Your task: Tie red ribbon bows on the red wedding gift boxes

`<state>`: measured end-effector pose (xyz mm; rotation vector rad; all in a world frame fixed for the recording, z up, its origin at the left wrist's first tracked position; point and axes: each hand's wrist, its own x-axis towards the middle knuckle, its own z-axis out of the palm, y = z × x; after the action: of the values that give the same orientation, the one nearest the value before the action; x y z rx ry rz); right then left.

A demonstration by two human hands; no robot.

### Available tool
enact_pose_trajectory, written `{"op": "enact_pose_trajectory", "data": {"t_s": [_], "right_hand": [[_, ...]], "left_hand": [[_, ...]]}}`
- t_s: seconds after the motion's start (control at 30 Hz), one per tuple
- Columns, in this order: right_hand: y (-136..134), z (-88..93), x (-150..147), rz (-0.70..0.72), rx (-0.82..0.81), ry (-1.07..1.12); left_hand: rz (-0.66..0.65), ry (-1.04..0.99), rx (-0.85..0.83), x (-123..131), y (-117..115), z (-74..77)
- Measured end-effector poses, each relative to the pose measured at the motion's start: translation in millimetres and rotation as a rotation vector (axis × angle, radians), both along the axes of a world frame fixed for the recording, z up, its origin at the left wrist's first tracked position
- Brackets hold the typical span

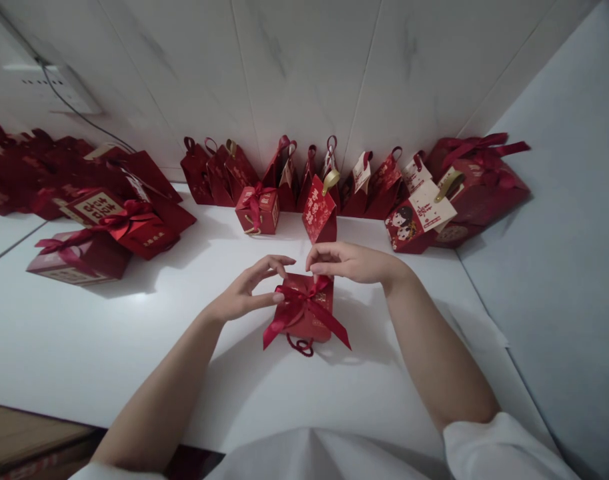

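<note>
A small red gift box [304, 320] lies on the white table in front of me, with a dark red ribbon bow [307, 303] across its top. Two ribbon tails spread toward me, and a dark red cord handle [301, 345] sticks out at the near side. My left hand [247, 290] is at the box's left, fingers apart, its thumb touching the bow's left loop. Over the far right of the box, my right hand [351, 262] has its fingertips drawn together at the bow's upper loop; the exact contact there is partly hidden.
Several red and cream gift boxes with ribbon loops [234, 167] line the tiled wall [304, 67]. A cube box with a bow [257, 210] stands before them. Larger boxes [77, 257] cluster at left, and a big red one [489, 183] stands at right by a pale side panel [559, 220].
</note>
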<state>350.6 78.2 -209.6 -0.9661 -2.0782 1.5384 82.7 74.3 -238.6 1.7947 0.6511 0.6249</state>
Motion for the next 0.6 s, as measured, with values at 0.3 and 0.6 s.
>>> {"op": "enact_pose_trajectory", "data": {"t_s": [0.3,0.6], "right_hand": [[-1.6,1.4,7.5,0.169,-0.094,-0.03],[-7.6,2.5,-9.2,0.203,-0.062,0.03]], "left_hand": [[-0.053,0.066,-0.032,-3.1,6.2,-4.4],[0.087,-0.048,-0.224,11.8,-5.3,-6.2]]}}
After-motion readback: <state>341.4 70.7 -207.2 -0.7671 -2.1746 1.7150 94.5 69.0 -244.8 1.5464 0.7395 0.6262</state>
